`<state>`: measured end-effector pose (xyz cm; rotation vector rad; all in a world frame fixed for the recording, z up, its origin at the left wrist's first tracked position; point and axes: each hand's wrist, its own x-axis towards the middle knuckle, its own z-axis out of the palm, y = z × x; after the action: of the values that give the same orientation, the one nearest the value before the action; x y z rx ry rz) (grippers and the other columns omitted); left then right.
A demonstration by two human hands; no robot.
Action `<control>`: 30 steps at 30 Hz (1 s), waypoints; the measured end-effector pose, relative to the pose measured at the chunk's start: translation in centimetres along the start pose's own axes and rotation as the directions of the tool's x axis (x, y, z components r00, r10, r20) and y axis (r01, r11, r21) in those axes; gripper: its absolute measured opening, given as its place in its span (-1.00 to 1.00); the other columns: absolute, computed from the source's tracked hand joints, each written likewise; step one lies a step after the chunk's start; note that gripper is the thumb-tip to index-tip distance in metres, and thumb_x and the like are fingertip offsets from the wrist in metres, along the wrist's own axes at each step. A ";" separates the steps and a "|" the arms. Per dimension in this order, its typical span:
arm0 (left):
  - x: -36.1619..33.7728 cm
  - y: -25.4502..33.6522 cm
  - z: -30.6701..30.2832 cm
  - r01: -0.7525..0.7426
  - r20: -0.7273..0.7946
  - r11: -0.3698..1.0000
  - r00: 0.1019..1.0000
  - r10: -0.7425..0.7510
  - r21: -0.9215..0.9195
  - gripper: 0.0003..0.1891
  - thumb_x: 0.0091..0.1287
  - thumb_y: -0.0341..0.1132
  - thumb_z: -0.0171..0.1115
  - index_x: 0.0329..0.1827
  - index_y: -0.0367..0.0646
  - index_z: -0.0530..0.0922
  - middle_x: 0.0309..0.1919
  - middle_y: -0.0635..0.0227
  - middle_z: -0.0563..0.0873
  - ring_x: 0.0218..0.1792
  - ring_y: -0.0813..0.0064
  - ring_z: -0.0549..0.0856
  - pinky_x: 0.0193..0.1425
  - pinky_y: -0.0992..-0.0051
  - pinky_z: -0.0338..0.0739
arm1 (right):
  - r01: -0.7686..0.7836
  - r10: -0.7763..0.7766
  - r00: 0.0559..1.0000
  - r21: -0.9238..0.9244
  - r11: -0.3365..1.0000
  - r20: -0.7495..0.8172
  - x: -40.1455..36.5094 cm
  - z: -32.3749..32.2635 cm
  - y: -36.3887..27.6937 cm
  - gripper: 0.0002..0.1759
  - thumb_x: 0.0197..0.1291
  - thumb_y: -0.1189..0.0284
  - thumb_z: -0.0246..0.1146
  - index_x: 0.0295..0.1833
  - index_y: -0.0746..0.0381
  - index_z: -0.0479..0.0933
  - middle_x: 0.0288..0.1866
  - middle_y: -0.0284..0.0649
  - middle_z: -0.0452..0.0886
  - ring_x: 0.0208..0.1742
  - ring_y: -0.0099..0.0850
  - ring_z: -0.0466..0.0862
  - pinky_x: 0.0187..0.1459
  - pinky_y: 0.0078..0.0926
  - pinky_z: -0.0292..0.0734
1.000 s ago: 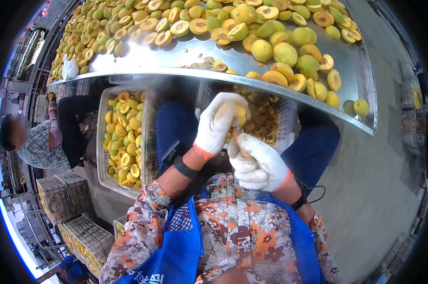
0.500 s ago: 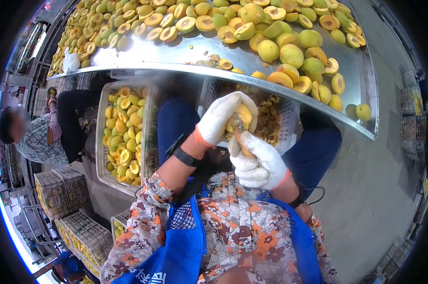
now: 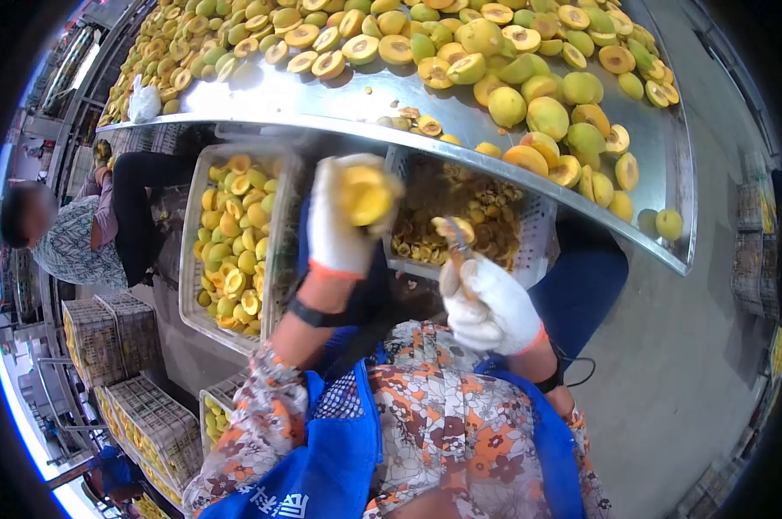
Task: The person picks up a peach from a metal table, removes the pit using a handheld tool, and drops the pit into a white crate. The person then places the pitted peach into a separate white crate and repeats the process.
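My left hand (image 3: 339, 227), in a white glove and blurred by motion, holds a yellow peach half (image 3: 365, 195) with its hollowed face showing. My gloved right hand (image 3: 493, 304) is closed round the wooden handle of a pitting tool (image 3: 458, 252). On the tool's metal tip sits a scooped-out piece of pit and flesh (image 3: 456, 229). Below this tip is a white crate (image 3: 536, 233) with pits and brown scraps in it. To the left of my left hand stands another crate (image 3: 189, 264), filled with hollowed peach halves (image 3: 233, 233).
A metal table (image 3: 321, 128) with a raised edge runs across the front, heaped with cut peaches (image 3: 547, 117). A white plastic bag (image 3: 143, 102) lies at its left. Another person (image 3: 83, 233) sits at far left, near stacked crates (image 3: 114, 339).
My hands have parted. The left has moved left with the peach half, and the right has drawn slightly down and right, the tool now carrying a scooped piece out of the fruit.
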<state>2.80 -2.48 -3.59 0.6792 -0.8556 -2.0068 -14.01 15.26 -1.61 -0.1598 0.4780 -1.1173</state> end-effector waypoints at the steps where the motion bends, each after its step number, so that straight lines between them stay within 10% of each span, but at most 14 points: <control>1: -0.6 1.7 -1.3 -0.049 -0.132 0.978 0.988 0.077 0.203 -0.47 0.65 0.16 -0.15 0.07 -0.11 0.62 -0.26 0.26 0.74 -0.48 0.51 0.64 -0.53 0.61 0.45 | 0.062 -0.102 0.978 -0.210 0.976 -0.183 0.0 -0.4 0.0 -0.71 0.59 0.16 0.09 -0.06 0.17 0.45 -0.56 -0.47 0.31 -0.76 -0.70 0.17 -0.74 -0.66 0.05; 2: -1.2 3.6 -2.8 -0.073 -0.242 0.913 0.953 0.182 0.401 -0.49 0.66 0.13 -0.15 0.08 -0.09 0.64 -0.24 0.30 0.74 -0.42 0.52 0.67 -0.48 0.60 0.50 | 0.077 -0.116 0.977 -0.217 0.973 -0.176 -0.2 -0.8 -0.2 -0.71 0.59 0.16 0.09 -0.06 0.17 0.45 -0.56 -0.47 0.31 -0.76 -0.70 0.17 -0.74 -0.66 0.05; 4: -1.6 6.4 -10.2 -0.204 0.238 -0.125 0.754 0.613 0.971 -0.69 0.56 -0.08 0.16 0.08 -0.11 0.66 -0.27 0.21 0.76 -0.23 0.31 0.73 -0.21 0.38 0.60 | -0.101 -0.081 0.894 -0.373 0.922 -0.442 -0.7 -1.4 -0.4 -0.76 0.54 0.21 0.12 -0.13 0.15 0.39 -0.55 -0.47 0.30 -0.74 -0.69 0.19 -0.73 -0.64 0.06; 6: -2.4 7.9 -17.6 0.049 -0.219 0.277 0.748 0.627 0.960 -0.80 0.40 -0.25 0.32 -0.01 -0.13 0.69 -0.21 0.20 0.76 -0.12 0.11 0.71 -0.01 0.23 0.59 | -0.151 -0.074 0.860 -0.390 0.908 -0.506 -1.1 -2.4 0.1 -0.78 0.50 0.24 0.15 -0.17 0.13 0.36 -0.55 -0.46 0.32 -0.73 -0.67 0.22 -0.73 -0.61 0.08; 7: -3.1 8.7 -17.6 0.043 -0.211 0.270 0.745 0.633 0.962 -0.80 0.40 -0.25 0.32 -0.01 -0.13 0.69 -0.21 0.20 0.76 -0.12 0.11 0.71 -0.01 0.23 0.59 | -0.155 -0.069 0.856 -0.381 0.911 -0.513 -1.3 -3.2 0.5 -0.77 0.50 0.24 0.17 -0.17 0.13 0.37 -0.54 -0.44 0.34 -0.73 -0.65 0.24 -0.72 -0.60 0.10; 9: -3.7 10.1 -17.1 0.165 0.190 -0.686 0.892 0.411 0.709 -0.83 0.34 -0.32 0.34 -0.07 -0.14 0.71 -0.17 0.18 0.76 -0.09 0.05 0.69 0.04 0.16 0.58 | -0.149 -0.074 0.853 -0.377 0.914 -0.517 -1.2 -4.1 1.0 -0.76 0.50 0.24 0.18 -0.16 0.14 0.37 -0.54 -0.43 0.36 -0.72 -0.64 0.26 -0.71 -0.60 0.12; 12: 1.1 9.2 -10.0 -0.131 0.377 -0.441 0.757 0.533 0.888 -0.77 0.36 -0.24 0.34 -0.02 -0.13 0.71 -0.16 0.17 0.76 -0.10 0.06 0.70 0.04 0.15 0.58 | -0.210 -0.143 0.804 -0.500 0.840 -0.578 -0.7 -4.4 1.6 -0.71 0.50 0.20 0.21 -0.17 0.17 0.38 -0.53 -0.41 0.41 -0.70 -0.63 0.32 -0.68 -0.59 0.18; 14: 5.3 7.9 -4.3 -0.251 0.367 -0.309 0.835 0.410 0.917 -0.72 0.37 -0.18 0.35 0.04 -0.11 0.69 -0.15 0.14 0.76 -0.09 0.07 0.71 0.04 0.17 0.58 | -0.220 -0.209 0.825 -0.640 0.737 -0.525 -0.3 -5.2 1.8 -0.64 0.49 0.15 0.23 -0.15 0.24 0.41 -0.52 -0.26 0.49 -0.67 -0.49 0.45 -0.62 -0.44 0.32; 15: 7.1 6.8 -1.4 -0.267 0.346 -0.242 0.851 0.395 0.933 -0.68 0.37 -0.18 0.35 0.08 -0.14 0.69 -0.14 0.13 0.77 -0.10 0.12 0.72 0.06 0.24 0.60 | -0.169 -0.415 0.829 -0.875 0.454 -0.375 0.2 -8.3 3.4 -0.60 0.47 0.13 0.25 -0.12 0.30 0.44 -0.50 -0.05 0.55 -0.59 -0.23 0.56 -0.51 -0.25 0.44; 16: 8.9 5.5 1.0 -0.281 0.327 -0.173 0.868 0.375 0.944 -0.65 0.37 -0.18 0.36 0.12 -0.17 0.68 -0.13 0.12 0.78 -0.12 0.16 0.74 0.07 0.30 0.61 | -0.302 -0.311 0.808 -0.805 0.510 -0.500 0.2 -6.0 2.2 -0.56 0.46 0.12 0.25 -0.05 0.36 0.47 -0.40 0.19 0.60 -0.41 0.06 0.67 -0.34 -0.09 0.53; 21: 18.9 0.8 6.2 -0.253 0.277 -0.157 0.948 0.158 0.955 -0.46 0.32 -0.10 0.39 0.33 -0.08 0.54 -0.03 0.01 0.76 0.02 -0.02 0.73 0.13 0.21 0.61 | -0.236 -0.474 0.845 -0.968 0.087 -0.249 -0.2 -7.0 3.2 -0.44 0.45 0.03 0.20 0.11 0.38 0.45 -0.19 0.36 0.65 -0.09 0.29 0.69 -0.13 0.05 0.57; 24: 20.6 -0.9 6.0 -0.251 0.292 -0.281 0.950 0.111 0.926 -0.45 0.28 -0.10 0.41 0.28 -0.07 0.50 0.05 -0.01 0.73 0.07 -0.09 0.70 0.15 0.16 0.60 | -0.382 -0.389 0.793 -0.880 0.283 -0.469 -0.2 -4.7 2.2 -0.60 0.48 0.17 0.15 0.11 0.31 0.48 -0.23 0.16 0.61 -0.17 0.12 0.68 -0.15 -0.05 0.56; 25: 20.5 -0.9 6.0 -0.271 0.307 -0.265 0.945 0.108 0.926 -0.49 0.26 -0.13 0.42 0.22 -0.07 0.50 0.06 0.00 0.72 0.07 -0.07 0.70 0.14 0.15 0.60 | -0.276 -0.436 0.856 -0.959 0.066 -0.276 -0.1 -6.1 3.0 -0.65 0.48 0.19 0.13 0.12 0.25 0.50 -0.10 0.19 0.59 -0.17 0.16 0.68 -0.08 -0.05 0.57; 30: 16.5 0.6 5.2 -0.364 0.408 -0.185 0.831 0.378 0.913 -0.62 0.19 -0.35 0.39 0.08 -0.13 0.58 -0.12 0.12 0.72 -0.07 0.11 0.72 0.07 0.26 0.61 | -0.247 -0.506 0.813 -0.958 0.146 -0.287 -0.4 -5.9 2.2 -0.61 0.44 0.17 0.20 0.13 0.26 0.48 -0.08 0.25 0.59 -0.12 0.24 0.66 -0.13 -0.01 0.58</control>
<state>-9.09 -15.06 -2.37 0.9892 -2.2853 -0.3842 -14.94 17.22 -7.53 -1.1324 1.8316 -0.8032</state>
